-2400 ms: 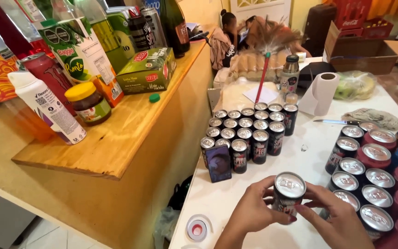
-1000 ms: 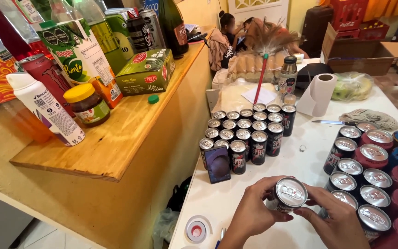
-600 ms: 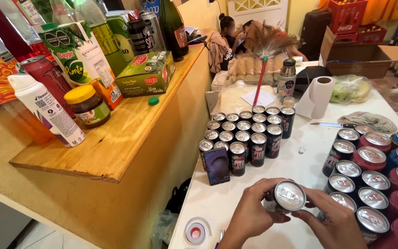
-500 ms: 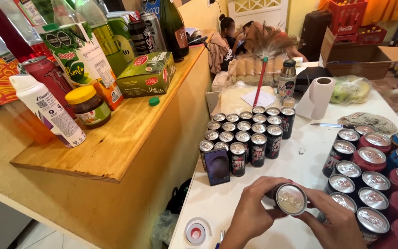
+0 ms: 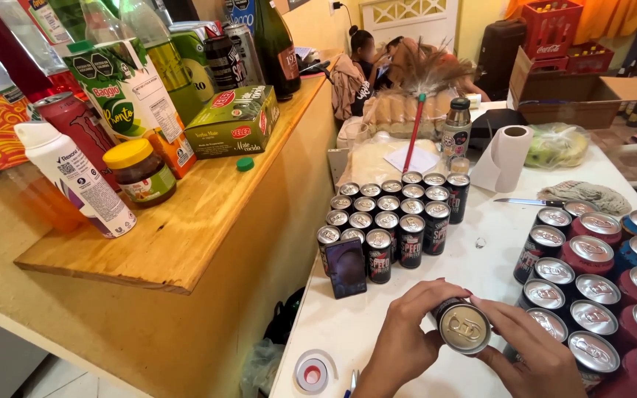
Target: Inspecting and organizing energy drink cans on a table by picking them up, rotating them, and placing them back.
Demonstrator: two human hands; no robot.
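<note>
Room: a small shop or kitchen corner is showing, with a wooden shelf (image 5: 186, 228) of bottles, cartons and a jar running along the left, and crates and a cardboard box standing at the back.
Bench: a white bench (image 5: 377, 317) is carrying everything named below; the dark can block on it is serving as the landmark.
Dark can block: black drink cans (image 5: 396, 214) are standing upright in tidy rows near the middle of the bench.
Red and dark cans: a second group (image 5: 606, 273) is crowding the bench to the right of the dark can block, tops up.
Paper towel roll: it (image 5: 506, 158) is standing behind the block, to its right.
Held can: one dark can (image 5: 460, 324) is sitting in front of the block, tipped so its unopened top is facing the camera.
Left hand: the grip (image 5: 407, 343) is curling around the can's left side.
Right hand: the grip (image 5: 536, 354) is closing on the can's right side.
Tape roll: it (image 5: 312, 371) is lying in front of the block, to its left.
Progress: judging by the layout, most cans are already standing grouped; this one is not yet placed in either group.
</note>
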